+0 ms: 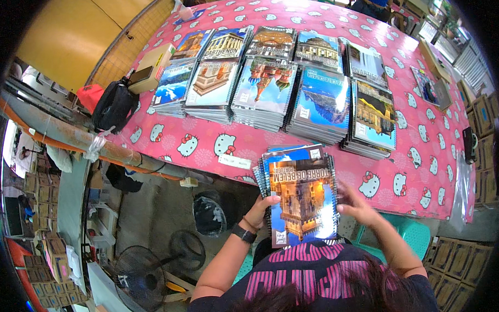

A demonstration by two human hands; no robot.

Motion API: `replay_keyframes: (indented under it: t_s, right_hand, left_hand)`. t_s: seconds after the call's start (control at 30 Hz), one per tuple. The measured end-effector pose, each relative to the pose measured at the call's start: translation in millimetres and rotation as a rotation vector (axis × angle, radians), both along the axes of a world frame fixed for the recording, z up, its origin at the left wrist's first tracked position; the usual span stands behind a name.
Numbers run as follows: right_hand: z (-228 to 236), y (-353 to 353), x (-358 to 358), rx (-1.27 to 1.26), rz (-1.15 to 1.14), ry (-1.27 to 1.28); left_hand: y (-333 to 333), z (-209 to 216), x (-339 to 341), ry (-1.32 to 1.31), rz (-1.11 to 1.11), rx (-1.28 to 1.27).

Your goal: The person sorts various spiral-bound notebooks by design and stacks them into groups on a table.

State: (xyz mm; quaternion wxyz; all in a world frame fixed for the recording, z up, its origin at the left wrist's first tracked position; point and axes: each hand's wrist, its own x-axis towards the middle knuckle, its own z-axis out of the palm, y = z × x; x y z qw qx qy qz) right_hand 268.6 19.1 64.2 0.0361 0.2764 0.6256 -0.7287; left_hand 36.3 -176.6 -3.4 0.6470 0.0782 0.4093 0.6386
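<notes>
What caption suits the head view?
Left hand holding notebooks, right hand at their edge, more stacks on a pink table.

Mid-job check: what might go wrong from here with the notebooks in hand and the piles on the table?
The held notebooks aren't squared up; some poke out past the top cover, so they might slip if the left hand loosens. The right hand is at their other side, its grip unclear. The piles on the pink tablecloth stand close together, so a bump could shift a neighbour.
</notes>
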Motion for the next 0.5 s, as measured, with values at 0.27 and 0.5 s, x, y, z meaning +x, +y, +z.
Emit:
replay_keyframes:
  t_s: [0.27,0.5]
  right_hand:
    - [9.9,141.8,-12.9,1.671,0.140,-0.283]
    - [36.6,119.7,-8.9,1.309,-0.268,0.039]
  left_hand:
    - [16.1,-0.3,27.7,-0.058,-0.002,0.002]
    - [25.3,7.6,21.6,0.026,0.075,-0.015]
